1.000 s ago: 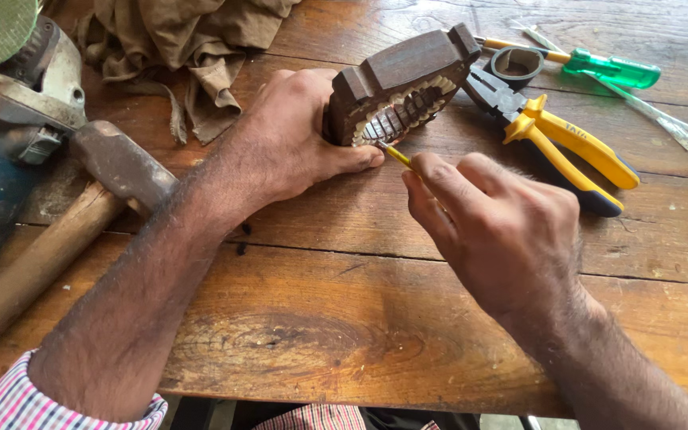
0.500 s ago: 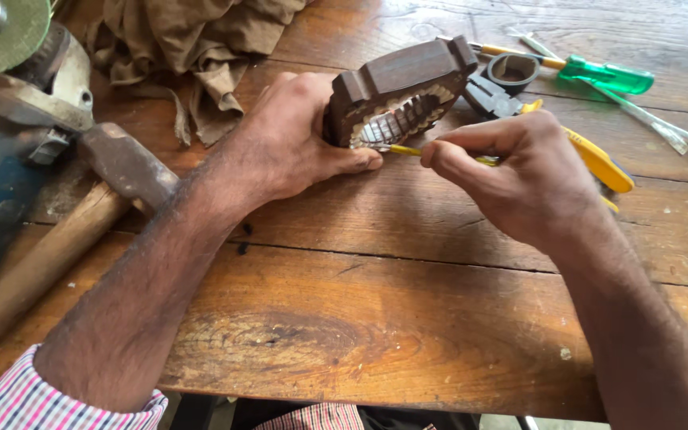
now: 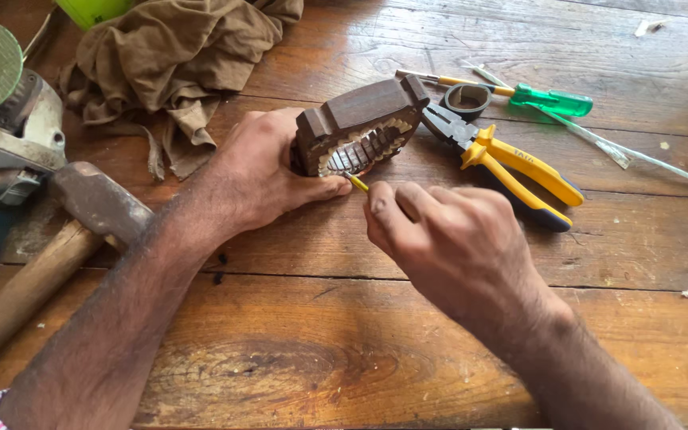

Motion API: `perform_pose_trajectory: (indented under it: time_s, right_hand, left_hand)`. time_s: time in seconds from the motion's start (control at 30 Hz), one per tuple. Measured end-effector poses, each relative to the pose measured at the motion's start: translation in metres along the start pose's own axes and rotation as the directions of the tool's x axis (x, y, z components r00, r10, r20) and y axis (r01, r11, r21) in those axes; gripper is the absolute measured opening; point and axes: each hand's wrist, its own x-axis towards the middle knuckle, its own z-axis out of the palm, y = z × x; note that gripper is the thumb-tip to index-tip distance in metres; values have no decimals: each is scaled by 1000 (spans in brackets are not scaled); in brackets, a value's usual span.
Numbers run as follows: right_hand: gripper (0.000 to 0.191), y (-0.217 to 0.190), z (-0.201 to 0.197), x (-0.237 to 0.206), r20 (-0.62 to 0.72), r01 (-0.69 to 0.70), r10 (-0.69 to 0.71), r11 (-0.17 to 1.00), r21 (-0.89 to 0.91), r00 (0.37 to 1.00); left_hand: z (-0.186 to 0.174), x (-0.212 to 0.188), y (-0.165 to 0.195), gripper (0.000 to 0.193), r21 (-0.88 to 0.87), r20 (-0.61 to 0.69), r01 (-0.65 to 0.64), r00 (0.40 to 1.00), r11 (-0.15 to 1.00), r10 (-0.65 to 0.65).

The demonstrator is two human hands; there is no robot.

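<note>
Left hand (image 3: 268, 171) wrapped around a brown slotted motor core (image 3: 360, 127), propped on edge on the wooden workbench (image 3: 296, 342). Right hand (image 3: 447, 239) closed on a thin yellow-tipped tool (image 3: 357, 182), tip touching the core's lower slots. Just beyond: yellow-handled pliers (image 3: 511, 163), green screwdriver (image 3: 539, 99), brown rag (image 3: 177, 56); hammer (image 3: 81, 215) at left.

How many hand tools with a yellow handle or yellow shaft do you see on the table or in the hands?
2. The yellow-handled pliers lie on the table right of the brown motor part. A thin yellow tool is in the right hand, mostly hidden.
</note>
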Motion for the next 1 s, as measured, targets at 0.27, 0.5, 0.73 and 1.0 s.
perform_pose_trajectory:
  time_s: [0.27, 0.5, 0.73, 1.0]
  right_hand:
    - [22, 43, 10, 16, 210, -294, 225, 866, 404, 951]
    - [25, 56, 17, 17, 446, -570, 365, 626, 532, 817]
    - [31, 56, 19, 15, 616, -729, 403, 254, 636, 677]
    - [36, 50, 22, 11, 791, -810, 371, -148, 567, 486]
  left_hand:
    - [-1, 2, 0, 45, 23, 23, 34, 999, 999, -34]
    - [0, 2, -1, 46, -21, 4, -13, 1000, 1000, 13]
    - [1, 2, -2, 45, 22, 5, -13, 1000, 1000, 13]
    - [0, 3, -2, 46, 30, 29, -6, 1000, 1000, 5]
